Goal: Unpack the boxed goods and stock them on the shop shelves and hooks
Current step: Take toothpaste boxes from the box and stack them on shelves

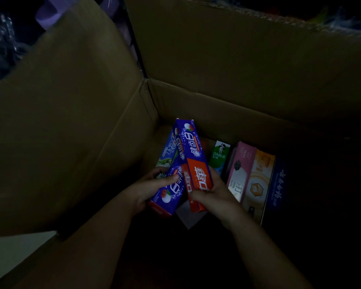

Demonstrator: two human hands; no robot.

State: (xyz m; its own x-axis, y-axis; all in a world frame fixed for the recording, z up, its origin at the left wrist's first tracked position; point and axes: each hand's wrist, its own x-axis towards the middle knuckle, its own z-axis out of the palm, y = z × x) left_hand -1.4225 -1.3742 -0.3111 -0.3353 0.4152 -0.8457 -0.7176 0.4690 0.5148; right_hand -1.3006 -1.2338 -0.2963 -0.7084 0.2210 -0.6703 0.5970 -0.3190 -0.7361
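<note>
Hands are deep inside the big cardboard box [196,113], and we take that box as our landmark. Our left hand [152,188] has its fingers curled round a purple toothpaste pack [167,197], near the box's far left corner. Our right hand [213,195] has its fingers and thumb wrapped round a purple and orange toothpaste pack [193,161], which leans up against the first one, so the two packs touch and cross. Both hands are holding tight, not loose. Below them in the box lies a blue and green pack [168,150], tucked toward the left wall. Further along the box floor, toward the right wall, sit a green pack [219,155], a pink pack [240,174], an orange pack [258,180] and a dark blue pack [278,184], side by side. We think the step now is lifting these two packs out so we can carry them to a shelf. To do it well, we should keep each pack flat in its own hand and pull the crossed ends apart first, so they do not snag. We should lift straight up and stay away from the tall box flaps, which stand close on the left and at the back. It is very dark in here, so we should go slowly and not squash the thin card corners
</note>
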